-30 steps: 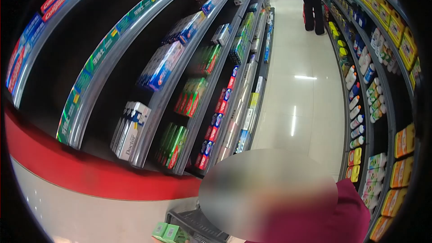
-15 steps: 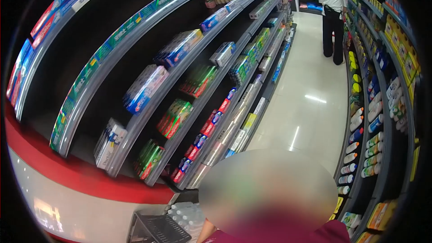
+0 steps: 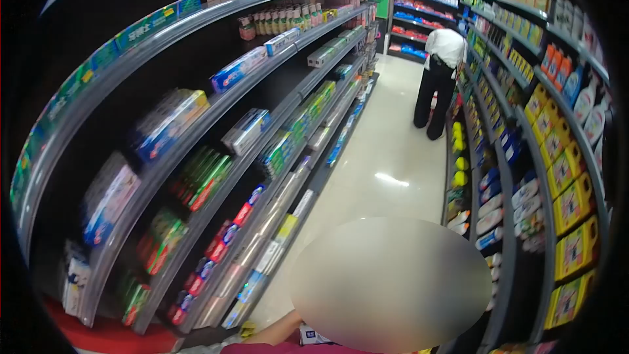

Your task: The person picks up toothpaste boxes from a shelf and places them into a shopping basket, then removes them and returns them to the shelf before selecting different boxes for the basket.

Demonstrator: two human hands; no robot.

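Note:
A bare forearm, which looks like my left, enters at the bottom. It runs rightward to the edge of a blurred oval patch. My left hand itself is hidden there, so neither its fingers nor anything in them shows. Just below the wrist is a small white and dark blue printed piece; I cannot make out what it is or whether the hand touches it. Maroon cloth lies along the bottom edge. No part of my right hand shows. On the left, shelves carry toothpaste boxes and pump bottles.
A pale tiled aisle runs ahead between the shelves. Farther along, a person in a white top bends toward the right-hand shelves. Yellow packs and white bottles fill those shelves. A red base edge shows at lower left.
My view has swung right and forward along the aisle. The left shelves have shifted left and down, and the dark crate at the bottom has left view. More of the forearm shows.

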